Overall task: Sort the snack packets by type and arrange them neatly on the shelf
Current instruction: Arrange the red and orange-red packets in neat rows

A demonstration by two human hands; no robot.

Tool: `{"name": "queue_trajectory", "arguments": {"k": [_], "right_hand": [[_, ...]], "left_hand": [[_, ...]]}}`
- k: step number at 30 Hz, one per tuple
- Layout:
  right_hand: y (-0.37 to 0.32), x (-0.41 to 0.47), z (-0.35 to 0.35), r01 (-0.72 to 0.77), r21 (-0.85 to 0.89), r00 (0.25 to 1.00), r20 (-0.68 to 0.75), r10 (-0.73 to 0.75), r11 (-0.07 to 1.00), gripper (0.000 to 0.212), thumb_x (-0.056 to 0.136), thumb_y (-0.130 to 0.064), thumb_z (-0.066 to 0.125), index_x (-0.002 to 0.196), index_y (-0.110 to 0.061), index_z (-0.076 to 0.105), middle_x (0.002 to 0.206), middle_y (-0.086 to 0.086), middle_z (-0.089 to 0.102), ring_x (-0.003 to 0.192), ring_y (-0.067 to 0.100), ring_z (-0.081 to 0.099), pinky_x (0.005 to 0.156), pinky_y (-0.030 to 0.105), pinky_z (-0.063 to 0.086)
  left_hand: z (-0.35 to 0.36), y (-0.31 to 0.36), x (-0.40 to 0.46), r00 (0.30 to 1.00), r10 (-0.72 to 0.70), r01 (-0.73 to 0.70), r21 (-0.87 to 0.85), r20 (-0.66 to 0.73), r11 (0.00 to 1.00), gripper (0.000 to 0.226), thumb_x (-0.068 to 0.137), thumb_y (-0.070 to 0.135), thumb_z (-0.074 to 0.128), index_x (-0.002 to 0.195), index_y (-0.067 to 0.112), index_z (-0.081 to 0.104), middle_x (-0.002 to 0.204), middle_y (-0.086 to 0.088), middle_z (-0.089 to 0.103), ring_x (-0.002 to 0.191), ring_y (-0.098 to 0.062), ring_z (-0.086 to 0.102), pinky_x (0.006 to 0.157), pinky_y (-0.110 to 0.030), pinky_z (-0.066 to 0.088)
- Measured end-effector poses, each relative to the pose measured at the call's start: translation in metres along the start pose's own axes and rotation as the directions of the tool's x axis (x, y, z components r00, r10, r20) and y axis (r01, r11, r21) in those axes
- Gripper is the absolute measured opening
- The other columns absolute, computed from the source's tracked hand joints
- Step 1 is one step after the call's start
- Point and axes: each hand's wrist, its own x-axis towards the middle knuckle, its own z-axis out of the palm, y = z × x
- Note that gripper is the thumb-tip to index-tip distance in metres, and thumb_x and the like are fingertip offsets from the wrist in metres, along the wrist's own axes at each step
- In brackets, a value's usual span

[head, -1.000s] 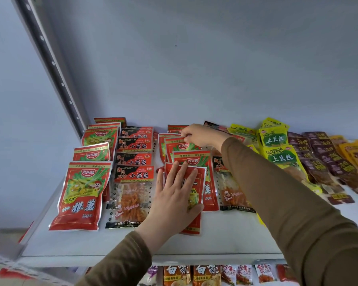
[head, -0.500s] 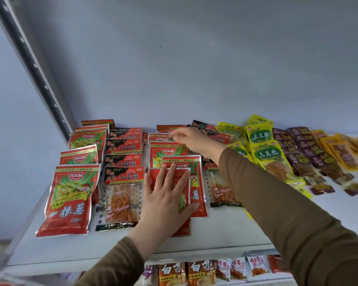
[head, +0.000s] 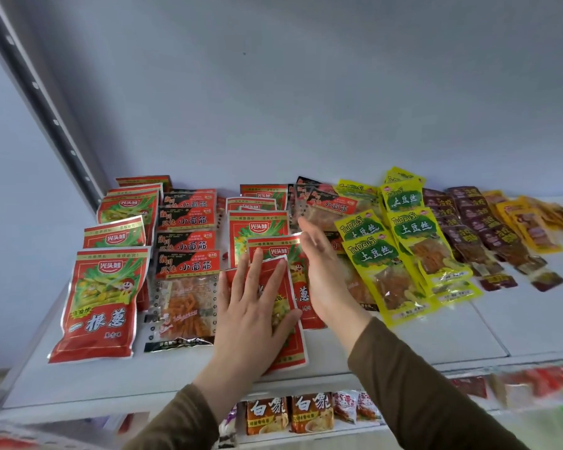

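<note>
Snack packets lie in rows on a white shelf. My left hand presses flat, fingers spread, on the front red packet of the middle column. My right hand stands edge-on with straight fingers against the right side of the red packets behind it. A large red packet heads the far-left column. Black-and-red packets with orange sticks form the second column. Yellow-green packets lie right of my right hand, then dark brown packets and orange ones.
A grey slotted upright runs up the left side, with the shelf's back wall behind the packets. On the shelf below stand orange noodle packets and other small packets.
My right hand has come back from the rear packets and now stands flat against the right side of the middle red column. The left hand stays pressed on the front packet.
</note>
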Motion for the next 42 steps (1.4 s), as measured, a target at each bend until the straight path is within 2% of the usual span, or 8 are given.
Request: {"name": "queue_trajectory", "arguments": {"k": [7,12,18,23,28,35,39,42], "right_hand": [[-0.008,-0.002,0.001,-0.025,0.036,0.996,0.082,0.022,0.999,0.04,0.102,-0.047,0.054,0.141,-0.04,0.054,0.147,-0.016,0.053,0.135,0.004,0.05,0.115,0.04,0.04],[-0.012,0.008,-0.025,-0.059,-0.044,0.998,-0.015,0.058,0.997,0.03,0.106,-0.034,0.05,0.135,-0.034,0.057,0.139,-0.015,0.059,0.114,-0.006,0.061,0.073,0.01,0.053],[0.015,-0.006,-0.024,0.105,-0.272,0.992,-0.039,-0.12,0.956,0.042,0.103,-0.011,0.056,0.139,-0.033,0.055,0.14,-0.019,0.056,0.131,-0.004,0.049,0.111,0.03,0.044],[0.018,-0.007,-0.011,0.062,-0.013,0.992,-0.108,-0.063,0.998,0.043,0.101,0.0,0.05,0.112,-0.036,0.071,0.126,-0.011,0.068,0.123,0.014,0.062,0.099,0.044,0.055],[0.005,0.001,0.002,-0.099,0.094,0.995,0.004,0.099,0.991,0.032,0.104,-0.016,0.045,0.108,-0.026,0.075,0.117,-0.007,0.073,0.108,0.013,0.07,0.08,0.03,0.06],[0.001,0.006,0.001,-0.23,-0.202,0.947,0.18,0.267,0.952,0.055,0.091,-0.067,0.049,0.136,-0.036,0.059,0.134,-0.017,0.06,0.124,0.004,0.053,0.102,0.031,0.042],[0.001,0.012,-0.004,-0.256,0.023,0.96,0.122,0.251,0.966,0.053,0.097,-0.059,0.055,0.139,-0.027,0.052,0.137,-0.003,0.063,0.131,0.016,0.055,0.114,0.042,0.041],[-0.003,0.021,-0.005,-0.275,0.121,0.958,0.111,0.263,0.954,0.045,0.099,-0.057,0.051,0.133,-0.027,0.053,0.123,-0.006,0.071,0.117,0.012,0.066,0.104,0.04,0.049]], "left_hand": [[-0.001,-0.001,0.012,0.998,0.059,-0.059,0.031,0.002,0.998,0.08,0.098,0.078,0.021,0.161,0.03,0.024,0.171,0.0,0.014,0.159,-0.021,-0.001,0.127,-0.053,-0.003],[0.0,-0.003,0.002,0.998,0.054,-0.054,0.006,-0.022,0.999,0.063,0.104,0.063,0.029,0.156,0.028,0.035,0.169,0.001,0.023,0.159,-0.019,0.003,0.125,-0.061,0.006],[0.004,-0.009,-0.011,0.998,0.056,-0.056,0.022,0.016,0.998,0.071,0.103,0.067,0.022,0.164,0.036,0.001,0.172,0.004,-0.006,0.158,-0.019,-0.013,0.127,-0.057,0.006],[0.002,0.001,-0.01,0.996,0.089,-0.09,-0.042,-0.022,0.995,0.072,0.104,0.063,0.031,0.164,0.031,0.01,0.173,0.0,0.005,0.159,-0.021,-0.005,0.127,-0.054,0.014],[-0.002,0.0,-0.008,0.996,0.088,-0.088,-0.006,0.012,0.996,0.073,0.102,0.067,0.029,0.163,0.029,0.019,0.172,0.0,0.008,0.159,-0.019,-0.006,0.127,-0.054,0.015],[-0.001,-0.004,-0.006,0.995,0.086,-0.09,0.07,0.059,0.993,0.075,0.099,0.075,0.028,0.162,0.034,0.021,0.172,0.004,0.009,0.159,-0.019,-0.006,0.125,-0.059,0.015],[0.003,-0.009,-0.004,0.995,0.08,-0.083,0.054,0.052,0.995,0.077,0.099,0.076,0.028,0.162,0.034,0.017,0.172,0.004,0.009,0.159,-0.018,-0.007,0.126,-0.054,0.018],[0.005,-0.008,-0.005,0.995,0.086,-0.089,0.062,0.047,0.994,0.077,0.099,0.076,0.027,0.163,0.034,0.016,0.172,0.004,0.01,0.159,-0.018,-0.006,0.127,-0.051,0.017]]}}
